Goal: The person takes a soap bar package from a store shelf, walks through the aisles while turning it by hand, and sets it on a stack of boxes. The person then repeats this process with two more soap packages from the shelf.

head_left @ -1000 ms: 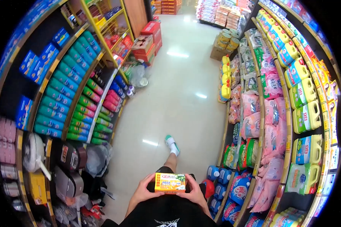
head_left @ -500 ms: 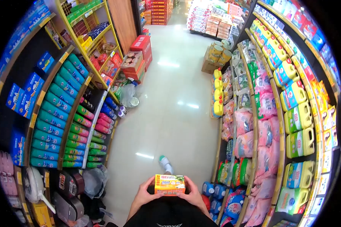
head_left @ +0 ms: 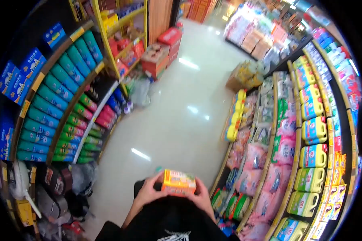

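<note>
An orange and yellow printed box [head_left: 178, 182] is held in front of my body, low in the head view. My left hand [head_left: 152, 189] grips its left end, fingers wrapped round the side. At the opposite end, my right hand [head_left: 202, 196] is closed on the same box. The print on the box is too blurred to read. Below it, my black shirt fills the bottom of the view.
Shelves with teal bottles [head_left: 54, 94] line the aisle's left side. On the right stand shelves of yellow jugs [head_left: 313, 154] and pink bags [head_left: 265, 197]. Cartons [head_left: 155, 60] and a plastic bag [head_left: 140, 93] sit on the floor [head_left: 169, 120]. Another carton [head_left: 245, 76] stands at right.
The view has turned and tilted, so the shelves and aisle appear slanted. The box is still between both hands, now slightly tilted and higher in view. The foot ahead has gone mostly out of sight.
</note>
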### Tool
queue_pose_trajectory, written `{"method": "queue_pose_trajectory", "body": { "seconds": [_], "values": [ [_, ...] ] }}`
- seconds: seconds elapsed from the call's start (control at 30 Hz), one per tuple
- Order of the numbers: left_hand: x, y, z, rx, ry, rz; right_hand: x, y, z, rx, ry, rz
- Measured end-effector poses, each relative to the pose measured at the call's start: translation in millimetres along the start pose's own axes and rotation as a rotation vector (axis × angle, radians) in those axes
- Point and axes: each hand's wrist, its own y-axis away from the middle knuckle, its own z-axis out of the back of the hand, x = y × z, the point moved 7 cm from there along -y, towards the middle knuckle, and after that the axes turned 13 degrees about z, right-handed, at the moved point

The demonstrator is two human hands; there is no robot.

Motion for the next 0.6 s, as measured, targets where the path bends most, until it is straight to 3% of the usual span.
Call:
{"method": "queue_pose_trajectory", "body": {
  "seconds": [0.27, 0.6],
  "values": [
    [-13.3, -57.2, -0.4, 0.016, -0.021, 0.056, 16.5, -55.2, 14.4, -0.06, -0.213, -0.08],
    [-56.7, -189.5, -18.0, 0.032, -0.122, 0.1, -2.6, -169.3, 89.2, -0.062, -0.215, -0.069]
  ]
}}
